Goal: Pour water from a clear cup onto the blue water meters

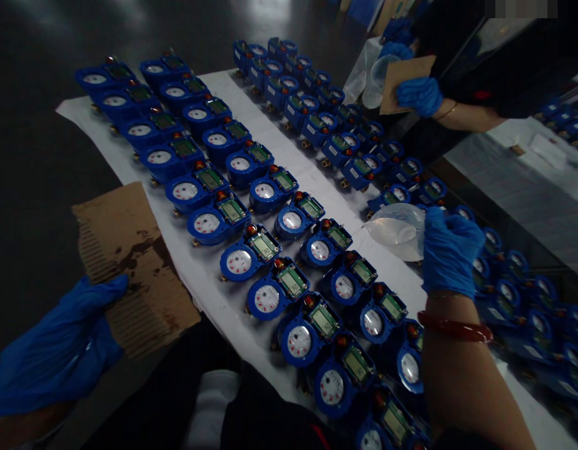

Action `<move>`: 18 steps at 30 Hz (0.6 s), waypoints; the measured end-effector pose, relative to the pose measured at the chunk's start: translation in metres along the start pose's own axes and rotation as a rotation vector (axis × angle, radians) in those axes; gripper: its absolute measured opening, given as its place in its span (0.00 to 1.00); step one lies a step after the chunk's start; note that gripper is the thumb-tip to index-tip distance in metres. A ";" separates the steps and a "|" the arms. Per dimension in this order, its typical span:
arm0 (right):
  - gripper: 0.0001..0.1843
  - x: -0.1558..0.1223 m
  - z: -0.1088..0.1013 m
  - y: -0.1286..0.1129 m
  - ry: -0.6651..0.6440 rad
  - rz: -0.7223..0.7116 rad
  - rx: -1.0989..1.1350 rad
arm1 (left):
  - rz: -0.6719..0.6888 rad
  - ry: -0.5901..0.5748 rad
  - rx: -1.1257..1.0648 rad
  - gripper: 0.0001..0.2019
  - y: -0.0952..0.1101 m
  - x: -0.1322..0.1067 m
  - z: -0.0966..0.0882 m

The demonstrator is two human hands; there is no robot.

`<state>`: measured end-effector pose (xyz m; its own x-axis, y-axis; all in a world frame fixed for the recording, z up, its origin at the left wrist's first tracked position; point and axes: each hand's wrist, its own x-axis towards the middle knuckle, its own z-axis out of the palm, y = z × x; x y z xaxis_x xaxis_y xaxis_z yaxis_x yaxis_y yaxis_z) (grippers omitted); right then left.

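Both my hands wear blue gloves. My left hand (59,347) at the lower left grips a torn piece of brown corrugated cardboard (134,265) held off the table's left side. My right hand (448,250) at the right is closed on a clear plastic cup (396,230), tilted on its side above the rows of blue water meters (265,294). Each meter has a white dial and a green circuit board. A red bangle circles my right wrist.
The meters lie in several diagonal rows on a white sheet (209,281) over the table. Another person's blue-gloved hand (420,95) at the top right holds cardboard and a clear cup (377,78). More meters (527,306) lie at the right.
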<state>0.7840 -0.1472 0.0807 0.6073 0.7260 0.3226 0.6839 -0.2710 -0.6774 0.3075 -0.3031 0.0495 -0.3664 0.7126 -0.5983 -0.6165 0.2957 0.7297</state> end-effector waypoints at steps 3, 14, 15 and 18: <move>0.24 0.000 0.000 0.001 0.004 0.002 0.004 | 0.013 -0.014 0.046 0.21 0.000 0.000 0.001; 0.27 -0.001 0.000 -0.005 0.016 0.015 0.023 | -0.003 -0.034 0.001 0.23 0.001 -0.003 0.000; 0.27 -0.002 0.000 -0.006 0.017 0.018 0.024 | -0.015 -0.033 -0.020 0.24 0.000 -0.002 -0.001; 0.27 -0.002 0.001 -0.006 0.021 0.019 0.023 | -0.057 -0.006 -0.139 0.27 0.001 -0.003 -0.002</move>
<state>0.7778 -0.1460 0.0836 0.6289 0.7072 0.3230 0.6623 -0.2699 -0.6989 0.3064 -0.3063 0.0512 -0.3241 0.7011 -0.6351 -0.7267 0.2453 0.6416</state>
